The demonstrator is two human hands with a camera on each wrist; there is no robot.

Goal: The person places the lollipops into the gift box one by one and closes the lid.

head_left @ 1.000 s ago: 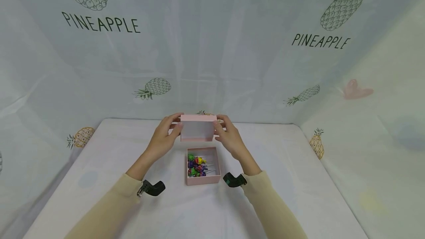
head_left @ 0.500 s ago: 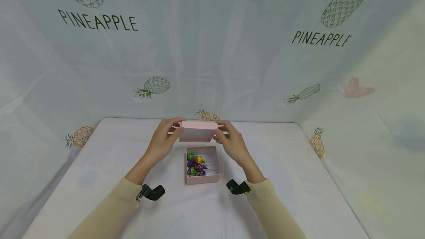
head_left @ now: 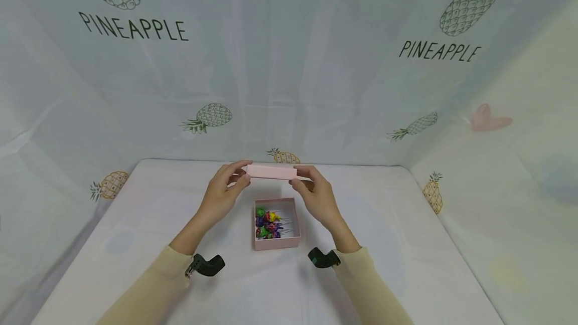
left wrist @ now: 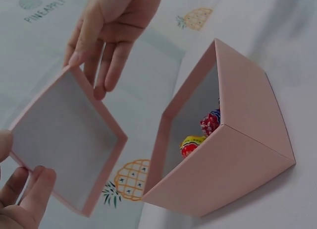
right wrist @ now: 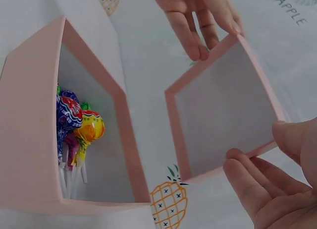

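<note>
Between both hands a pink box lid [head_left: 272, 171] is held up beyond the box, its white inside [left wrist: 64, 135] showing in both wrist views. My left hand [head_left: 222, 189] pinches the lid's left end with thumb and fingers. At the right end, my right hand [head_left: 317, 195] grips it the same way. Nearer to me, the pink box [head_left: 276, 245] stands uncovered on the table, apart from the lid. Inside it, several lollipops [head_left: 268, 224] in bright wrappers lie with heads to the left and white sticks [right wrist: 74, 182] to the right.
A white cloth covers the table [head_left: 158, 199]. Behind it hangs a pale curtain [head_left: 316, 89] printed with pineapples. A black wrist camera [head_left: 207, 265] sits on the left sleeve and another black camera [head_left: 323, 258] on the right, both near the box.
The lid has tilted, so its inside no longer shows in the head view and only a narrow pink side does. Both hands keep hold of it. The box has stayed put.
</note>
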